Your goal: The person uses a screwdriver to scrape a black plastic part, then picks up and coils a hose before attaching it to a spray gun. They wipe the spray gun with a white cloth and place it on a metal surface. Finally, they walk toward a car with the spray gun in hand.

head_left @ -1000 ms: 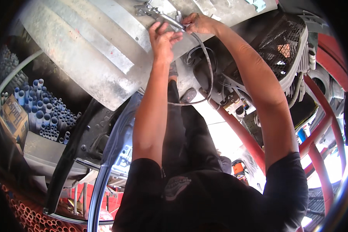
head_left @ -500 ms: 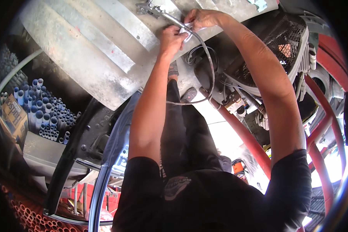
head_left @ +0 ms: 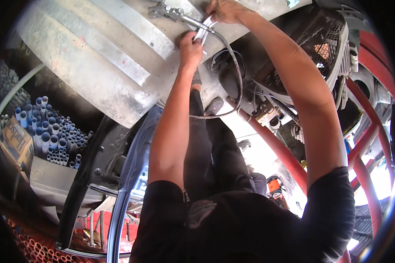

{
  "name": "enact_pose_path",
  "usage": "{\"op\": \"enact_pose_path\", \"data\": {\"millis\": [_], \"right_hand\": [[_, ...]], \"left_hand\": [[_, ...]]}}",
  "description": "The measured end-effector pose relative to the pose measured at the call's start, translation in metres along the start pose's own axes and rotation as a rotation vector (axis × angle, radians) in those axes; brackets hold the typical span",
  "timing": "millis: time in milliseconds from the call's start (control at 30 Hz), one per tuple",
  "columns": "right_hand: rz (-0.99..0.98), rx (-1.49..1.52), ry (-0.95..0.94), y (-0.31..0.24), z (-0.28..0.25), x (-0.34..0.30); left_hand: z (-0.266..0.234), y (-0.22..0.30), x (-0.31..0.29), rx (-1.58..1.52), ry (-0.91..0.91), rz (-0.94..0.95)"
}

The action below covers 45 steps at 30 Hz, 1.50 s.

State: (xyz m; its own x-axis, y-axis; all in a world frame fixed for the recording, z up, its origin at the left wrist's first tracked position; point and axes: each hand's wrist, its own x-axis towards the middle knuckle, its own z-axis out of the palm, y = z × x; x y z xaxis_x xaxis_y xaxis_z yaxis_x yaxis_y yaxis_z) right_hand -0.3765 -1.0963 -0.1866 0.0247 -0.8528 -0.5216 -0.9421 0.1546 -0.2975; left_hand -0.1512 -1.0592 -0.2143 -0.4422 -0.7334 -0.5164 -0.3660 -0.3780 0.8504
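Note:
My left hand (head_left: 192, 49) is closed, its thumb and fingers pinching the lower end of a narrow white strip (head_left: 202, 33). I cannot make out whether it is paper, tape or cloth. The upper end of the strip runs to my right hand (head_left: 225, 10), whose fingers are bent around it near the top edge. Close by both hands, a metal tool with a long tube and knobs (head_left: 176, 12) lies over the grey ribbed metal panel (head_left: 96, 61). A dark hose (head_left: 235, 57) leads off the tube's end and curves down in a loop.
Bundled blue-grey pipes (head_left: 52, 127) and a cardboard box (head_left: 18, 142) are at the left. A blue door frame (head_left: 134, 162) stands beside my legs. Right of me are a black machine with a mesh grille (head_left: 311, 48) and red metal bars (head_left: 272, 144). Orange pipes (head_left: 39, 247) lie lower left.
My hands have moved apart, the right one up and slightly left. The white thing, bunched between them before, now stretches out as a strip.

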Motion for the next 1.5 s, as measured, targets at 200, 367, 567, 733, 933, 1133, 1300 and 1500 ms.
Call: {"op": "enact_pose_path", "data": {"millis": [200, 367, 567, 733, 933, 1133, 1300, 1500], "right_hand": [[-0.014, -0.315, 0.366, 0.031, 0.045, -0.016], [0.120, 0.005, 0.344, -0.045, 0.007, -0.073], [0.177, 0.276, 0.475, -0.126, 0.074, -0.141], [0.110, 0.499, 0.349, -0.114, 0.096, -0.135], [0.177, 0.373, 0.658, -0.075, 0.062, -0.117], [0.308, 0.432, 0.370, -0.070, 0.049, -0.087], [0.464, 0.624, 0.422, -0.078, 0.056, -0.096], [0.439, 1.569, 0.111, -0.045, 0.067, -0.103]], "left_hand": [[0.020, -0.003, 0.003, 0.287, 0.087, 0.244], [0.004, 0.026, 0.000, 0.123, 0.076, 0.117], [0.003, 0.018, 0.034, 0.229, -0.067, 0.120], [-0.006, 0.034, 0.022, 0.233, -0.200, 0.096], [0.001, 0.020, 0.024, 0.130, -0.029, 0.010], [-0.008, 0.049, 0.014, 0.410, 0.094, 0.032], [-0.004, 0.053, 0.009, 0.152, 0.059, -0.173], [-0.005, 0.053, -0.001, -0.510, -0.047, -0.505]]}}
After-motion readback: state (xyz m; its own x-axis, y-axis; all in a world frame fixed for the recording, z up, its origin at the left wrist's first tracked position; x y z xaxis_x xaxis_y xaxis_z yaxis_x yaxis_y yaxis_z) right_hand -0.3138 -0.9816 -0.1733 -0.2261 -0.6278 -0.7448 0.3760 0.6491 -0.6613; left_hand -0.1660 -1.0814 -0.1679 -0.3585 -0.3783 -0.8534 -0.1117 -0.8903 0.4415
